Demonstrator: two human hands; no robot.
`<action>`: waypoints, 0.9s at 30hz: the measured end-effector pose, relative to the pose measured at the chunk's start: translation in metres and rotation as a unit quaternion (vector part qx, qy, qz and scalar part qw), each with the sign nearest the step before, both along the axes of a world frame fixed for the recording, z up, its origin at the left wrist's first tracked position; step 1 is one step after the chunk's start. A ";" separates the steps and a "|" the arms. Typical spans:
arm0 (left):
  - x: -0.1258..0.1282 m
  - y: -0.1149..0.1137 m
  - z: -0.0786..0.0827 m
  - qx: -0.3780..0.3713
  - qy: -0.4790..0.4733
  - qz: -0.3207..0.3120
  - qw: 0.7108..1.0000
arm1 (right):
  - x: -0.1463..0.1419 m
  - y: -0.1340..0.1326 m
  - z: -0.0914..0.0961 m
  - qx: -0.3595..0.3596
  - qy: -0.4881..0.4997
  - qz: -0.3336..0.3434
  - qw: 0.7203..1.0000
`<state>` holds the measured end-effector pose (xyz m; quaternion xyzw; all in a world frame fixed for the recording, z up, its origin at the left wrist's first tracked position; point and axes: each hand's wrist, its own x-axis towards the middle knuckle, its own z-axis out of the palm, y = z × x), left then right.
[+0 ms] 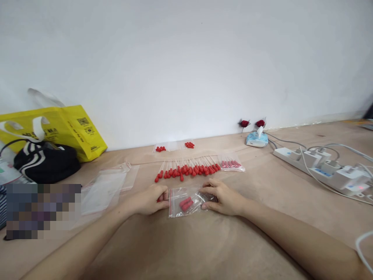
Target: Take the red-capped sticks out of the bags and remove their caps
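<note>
A small clear zip bag with a few red-tipped pieces inside lies flat on the brown table between my hands. My left hand grips its left edge with curled fingers, and something red shows under them. My right hand presses on the bag's right end with fingers bent over it. Just beyond lies a row of several clear droppers with red bulbs. A filled bag of droppers sits at the row's right end.
Empty clear zip bags lie to the left. A yellow bag and a black striped bag sit at far left. Two small bags with red pieces rest by the wall. A tissue pack and power strips with cables occupy the right.
</note>
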<state>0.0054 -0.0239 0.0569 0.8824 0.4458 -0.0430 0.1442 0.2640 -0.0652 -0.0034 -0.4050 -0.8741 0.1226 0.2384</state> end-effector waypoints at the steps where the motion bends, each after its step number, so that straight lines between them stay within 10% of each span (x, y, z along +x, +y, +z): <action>1: 0.000 0.001 0.003 -0.017 0.018 0.004 1.000 | 0.000 0.000 0.000 0.001 -0.001 -0.001 1.000; 9: -0.025 -0.009 0.021 -0.076 0.167 0.015 0.983 | 0.000 0.001 -0.002 0.008 0.007 0.002 1.000; 14: -0.048 -0.001 0.023 -0.179 0.052 0.035 0.982 | -0.001 0.001 -0.002 0.005 0.009 0.000 1.000; 27: 0.004 0.110 0.009 -0.192 -0.216 0.292 0.912 | -0.002 0.002 -0.001 0.011 0.007 0.002 1.000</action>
